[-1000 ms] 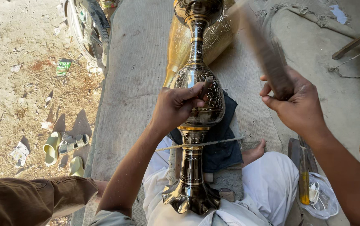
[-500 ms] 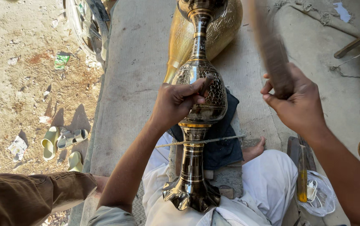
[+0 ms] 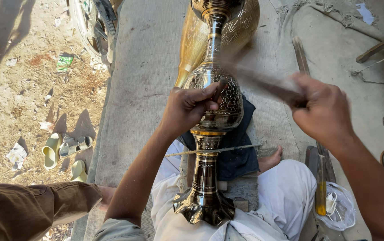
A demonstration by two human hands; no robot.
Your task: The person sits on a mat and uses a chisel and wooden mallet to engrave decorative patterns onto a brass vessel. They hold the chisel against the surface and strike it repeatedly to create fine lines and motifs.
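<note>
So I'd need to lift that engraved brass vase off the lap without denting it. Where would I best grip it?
Probably at the narrow stem below the round belly, coming from the vase's left side, where it lies bare. The vase lies lengthwise, base toward the person, and the left hand already rests on the belly.

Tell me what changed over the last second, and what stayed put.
The right hand swung its blurred striking tool down from upright toward the engraved brass vase, nearly level now. The left hand stayed on the vase's belly, pinching a small tool. The vase stayed across the lap; nothing was released.
</note>
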